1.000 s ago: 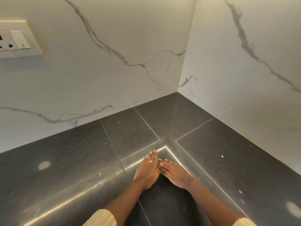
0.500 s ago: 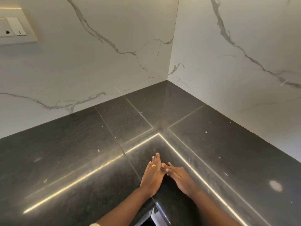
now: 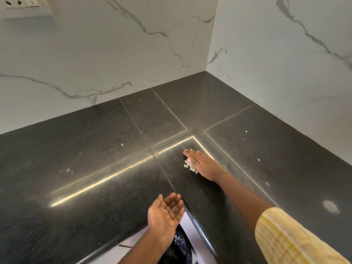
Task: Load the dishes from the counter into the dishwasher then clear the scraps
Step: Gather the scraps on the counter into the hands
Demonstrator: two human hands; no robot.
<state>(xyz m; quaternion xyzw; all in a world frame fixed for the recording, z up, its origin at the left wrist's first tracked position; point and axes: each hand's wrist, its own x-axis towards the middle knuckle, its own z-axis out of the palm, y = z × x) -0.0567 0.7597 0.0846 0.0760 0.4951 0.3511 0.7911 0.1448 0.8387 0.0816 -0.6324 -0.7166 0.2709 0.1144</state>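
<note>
Change since earlier views: the two hands, which were side by side out on the dark speckled stone surface (image 3: 95, 149), have parted; the left hand (image 3: 165, 212) has drawn back to the front edge and turned palm up.
Setting: the surface meets white veined marble walls (image 3: 114, 54) in a corner.
Task thing: small heap of pale, rice-like scraps (image 3: 190, 167), lying on the surface and touching the left edge of the right hand (image 3: 204, 164).
Right fingers (image 3: 192, 153): straight, close together, flat on the stone, gripping nothing.
Left fingers (image 3: 174, 201): relaxed, slightly cupped, empty.
Key relation: the heap lies between the hands, against the right and well apart from the left; the likely sweep runs toward the cupped palm at the edge.
Strays: single pale specks (image 3: 246, 131) lie farther out.
</note>
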